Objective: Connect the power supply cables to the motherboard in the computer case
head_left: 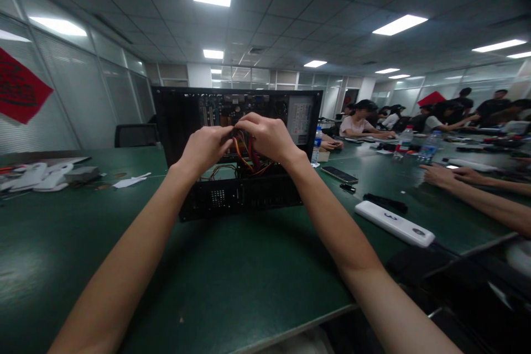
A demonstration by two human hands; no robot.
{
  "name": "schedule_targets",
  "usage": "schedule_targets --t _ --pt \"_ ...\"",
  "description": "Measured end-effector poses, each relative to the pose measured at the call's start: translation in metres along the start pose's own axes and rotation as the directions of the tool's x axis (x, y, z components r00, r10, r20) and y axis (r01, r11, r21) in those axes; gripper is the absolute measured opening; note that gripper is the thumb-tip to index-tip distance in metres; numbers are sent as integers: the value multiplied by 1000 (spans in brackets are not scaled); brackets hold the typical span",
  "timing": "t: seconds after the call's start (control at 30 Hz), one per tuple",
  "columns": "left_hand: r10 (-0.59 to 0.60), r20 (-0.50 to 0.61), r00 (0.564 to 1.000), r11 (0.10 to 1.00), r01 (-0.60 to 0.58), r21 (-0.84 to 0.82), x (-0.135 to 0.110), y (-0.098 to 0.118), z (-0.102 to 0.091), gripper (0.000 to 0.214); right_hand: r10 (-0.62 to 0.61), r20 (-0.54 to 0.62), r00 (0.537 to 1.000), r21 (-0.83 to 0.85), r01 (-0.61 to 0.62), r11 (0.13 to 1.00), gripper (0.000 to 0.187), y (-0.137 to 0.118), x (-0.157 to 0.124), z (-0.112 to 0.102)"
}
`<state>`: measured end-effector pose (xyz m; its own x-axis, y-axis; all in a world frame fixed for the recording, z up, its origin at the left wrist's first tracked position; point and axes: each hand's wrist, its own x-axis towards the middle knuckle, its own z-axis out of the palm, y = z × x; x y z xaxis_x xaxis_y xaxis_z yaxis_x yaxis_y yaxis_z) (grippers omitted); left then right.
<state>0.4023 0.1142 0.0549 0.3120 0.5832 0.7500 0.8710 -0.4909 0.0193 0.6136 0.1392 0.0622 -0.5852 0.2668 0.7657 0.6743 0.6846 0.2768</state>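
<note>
An opened black computer case [274, 193] stands on the green table, its inside facing me. Within it are a motherboard [215, 108] and, at the upper right, a silver power supply [299, 119]. My left hand [207, 146] and my right hand [267, 135] meet in front of the motherboard, fingertips close together. Red, yellow and black power cables [249, 155] hang in a bundle beneath my right hand, whose curled fingers grip them. The left fingers are pinched at the bundle's left side; what lies between them is hidden.
To the right lie a phone [339, 175], a white power strip [394, 224] and a black cable [385, 202]. A water bottle [317, 139] stands beside the case. Another person's hands [442, 175] rest farther right. White parts [41, 177] and a grey box [82, 175] lie left.
</note>
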Motion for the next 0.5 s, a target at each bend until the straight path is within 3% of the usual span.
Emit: schedule_targets --t 0.23,0.4,0.5 --pt "-14 127 992 956 -25 293 -2 10 -1 35 45 63 997 -32 -43 999 36 -5 1 -4" --pt "-8 98 995 952 -23 307 -2 17 -4 49 132 127 983 -76 -123 990 35 4 2 7" --pt "35 80 996 955 -57 292 -3 16 1 51 228 214 950 -133 -203 970 35 9 1 19"
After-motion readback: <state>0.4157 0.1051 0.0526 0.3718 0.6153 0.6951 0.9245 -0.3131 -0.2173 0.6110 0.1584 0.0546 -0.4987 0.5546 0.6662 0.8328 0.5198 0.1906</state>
